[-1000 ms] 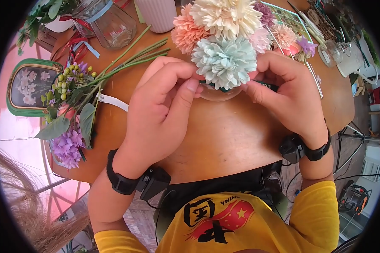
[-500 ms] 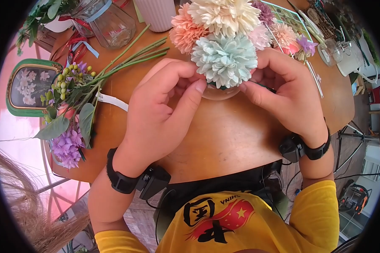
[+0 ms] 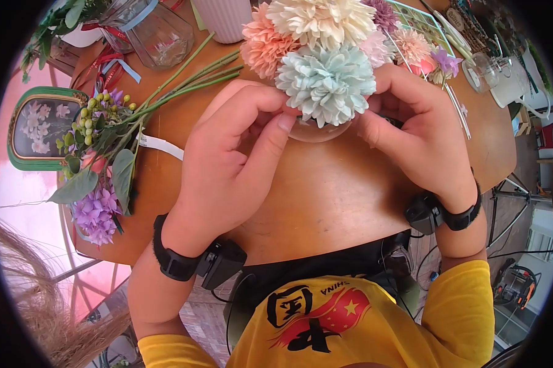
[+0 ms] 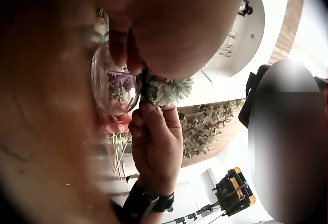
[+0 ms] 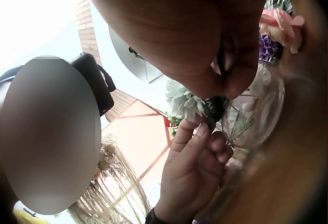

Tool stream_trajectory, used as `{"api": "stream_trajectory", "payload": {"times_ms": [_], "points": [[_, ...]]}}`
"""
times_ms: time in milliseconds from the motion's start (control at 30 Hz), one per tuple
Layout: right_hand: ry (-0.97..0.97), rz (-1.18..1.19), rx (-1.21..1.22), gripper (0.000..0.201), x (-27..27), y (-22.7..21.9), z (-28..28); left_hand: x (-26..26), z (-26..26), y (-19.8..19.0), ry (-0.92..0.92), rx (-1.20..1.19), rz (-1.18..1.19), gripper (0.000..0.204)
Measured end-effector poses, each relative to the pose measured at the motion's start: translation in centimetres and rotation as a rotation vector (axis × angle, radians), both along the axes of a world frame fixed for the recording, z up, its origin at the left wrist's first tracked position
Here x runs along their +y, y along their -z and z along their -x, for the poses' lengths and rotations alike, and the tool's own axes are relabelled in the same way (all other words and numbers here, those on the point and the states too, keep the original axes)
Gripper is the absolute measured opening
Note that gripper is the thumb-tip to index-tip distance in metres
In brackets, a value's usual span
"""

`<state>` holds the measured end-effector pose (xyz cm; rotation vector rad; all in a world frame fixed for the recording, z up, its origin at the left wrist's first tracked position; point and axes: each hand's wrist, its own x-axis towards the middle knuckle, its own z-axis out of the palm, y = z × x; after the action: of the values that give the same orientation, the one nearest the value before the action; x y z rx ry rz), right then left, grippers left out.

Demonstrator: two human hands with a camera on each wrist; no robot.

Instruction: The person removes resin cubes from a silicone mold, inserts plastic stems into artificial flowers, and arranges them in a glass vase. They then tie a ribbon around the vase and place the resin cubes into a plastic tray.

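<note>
A round clear glass vase stands on the table, holding pompom flowers: a pale blue one in front, a cream one and a coral one behind. Around its neck runs a dark green ribbon, mostly hidden under the blue bloom in the head view. My left hand pinches the ribbon at the left of the neck with thumb and forefinger. On the opposite side my right hand pinches it too, and a dark length of ribbon shows behind its thumb.
Left on the table lies a bunch of artificial stems beside a green picture frame. Behind stand a glass jar and a ribbed pink pot. At the right are loose flowers and a small glass bottle.
The ribbon under the blue bloom, visible a second ago, is now covered by it. My right thumb has shifted slightly right, and the flowers appear slightly higher in the view.
</note>
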<state>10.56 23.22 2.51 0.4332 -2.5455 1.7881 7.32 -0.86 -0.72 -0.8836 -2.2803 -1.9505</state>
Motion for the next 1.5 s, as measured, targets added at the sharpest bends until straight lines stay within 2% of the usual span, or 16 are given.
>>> {"api": "stream_trajectory", "payload": {"times_ms": [200,433,533,633,833,1033,1133,1333,1500], "points": [[0.000,-0.020,-0.017,0.027,-0.1,0.0,0.1,-0.1,0.4,0.3,0.022,0.114,0.039,0.014],[-0.012,-0.040,-0.044,0.029,-0.2,-0.2,0.1,0.4,0.0,0.8,-0.039,0.033,-0.004,0.030],[0.000,-0.056,-0.035,0.029,-0.3,-0.2,0.1,0.0,0.1,0.5,-0.026,-0.033,0.102,0.030],[-0.009,-0.062,-0.029,0.029,-0.3,-0.1,0.1,0.3,0.2,0.9,-0.025,-0.055,0.025,0.028],[-0.022,-0.079,-0.047,0.029,-0.1,-0.1,0.1,0.3,0.4,0.2,-0.006,0.084,0.139,0.018],[-0.035,-0.075,0.000,0.024,-0.2,0.0,0.1,0.5,0.1,-0.1,-0.021,0.087,0.131,0.016],[-0.033,-0.068,0.030,0.022,-0.2,0.1,0.2,0.0,0.1,-0.2,0.046,0.036,0.187,0.026],[-0.039,-0.059,0.027,0.021,-0.2,0.1,0.2,-0.5,0.0,-0.1,0.083,-0.081,0.195,0.018],[-0.019,-0.067,0.025,0.022,-0.3,0.1,0.2,-0.2,-0.4,-0.9,0.018,-0.089,0.231,0.016]]}}
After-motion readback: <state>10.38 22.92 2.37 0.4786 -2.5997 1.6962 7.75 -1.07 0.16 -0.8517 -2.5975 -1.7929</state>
